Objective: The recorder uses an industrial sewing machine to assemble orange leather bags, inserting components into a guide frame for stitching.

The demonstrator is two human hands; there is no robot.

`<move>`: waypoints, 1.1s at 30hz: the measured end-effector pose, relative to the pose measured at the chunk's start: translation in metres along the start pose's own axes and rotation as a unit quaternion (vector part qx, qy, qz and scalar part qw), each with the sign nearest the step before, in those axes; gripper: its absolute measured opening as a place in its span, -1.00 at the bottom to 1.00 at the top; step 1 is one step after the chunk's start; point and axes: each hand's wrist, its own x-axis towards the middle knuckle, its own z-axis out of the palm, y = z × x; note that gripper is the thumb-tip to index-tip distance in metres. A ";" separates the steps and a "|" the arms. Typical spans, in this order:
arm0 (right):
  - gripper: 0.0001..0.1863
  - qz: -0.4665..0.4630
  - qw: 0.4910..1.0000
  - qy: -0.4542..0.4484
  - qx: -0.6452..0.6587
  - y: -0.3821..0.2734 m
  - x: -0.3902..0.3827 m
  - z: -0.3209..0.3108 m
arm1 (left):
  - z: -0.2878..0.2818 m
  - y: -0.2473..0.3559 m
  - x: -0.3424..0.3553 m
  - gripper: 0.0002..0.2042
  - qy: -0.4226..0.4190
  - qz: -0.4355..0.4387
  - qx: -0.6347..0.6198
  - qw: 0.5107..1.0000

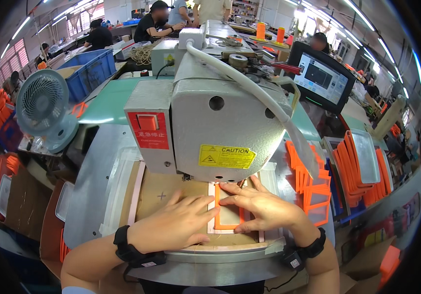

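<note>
An orange-edged panel with a pale middle lies in the cut-out of a tan board, below the head of a large grey sewing machine. My right hand spreads over the panel's right side, with fingertips resting on its top and left edge and the thumb by its lower right corner. From the left, my left hand lies flat over the board, fingers stretched, their tips at the panel's left edge. Both hands are open. Machine parts above hide the panel's far end.
Loose orange-edged pieces lie on the metal table just right of the board, with stacked ones farther right. A red switch box juts from the machine. Around stand a fan, a blue bin and a monitor.
</note>
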 end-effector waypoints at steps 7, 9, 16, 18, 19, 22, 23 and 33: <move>-0.56 0.001 0.996 0.075 -0.050 0.008 -0.006 0.001 | 0.003 0.003 0.012 -0.46 0.031 -0.002 0.058 0.998; -0.63 0.026 0.991 0.128 -0.021 0.008 -0.011 -0.001 | 0.003 0.002 0.011 -0.49 0.032 -0.008 0.065 0.997; -0.63 0.055 0.977 0.199 -0.045 0.014 -0.017 -0.003 | 0.009 -0.004 0.010 -0.50 0.068 0.013 0.048 0.996; -0.61 0.063 0.975 0.205 -0.058 0.015 -0.014 0.002 | 0.011 -0.006 0.009 -0.49 0.066 0.014 0.039 0.997; -0.61 0.062 0.973 0.204 -0.093 0.013 -0.013 0.003 | 0.011 -0.006 0.009 -0.48 0.063 0.012 0.036 0.997; -0.63 0.052 0.960 0.196 -0.193 0.008 -0.009 0.007 | 0.013 -0.006 0.009 -0.46 0.058 0.013 0.029 0.998; -0.63 0.047 0.954 0.191 -0.228 0.008 -0.007 0.008 | 0.013 -0.006 0.009 -0.46 0.056 0.015 0.028 0.998; -0.20 0.078 0.984 0.105 -0.118 -0.001 -0.014 -0.002 | 0.006 -0.001 0.007 -0.47 0.059 0.025 0.038 0.997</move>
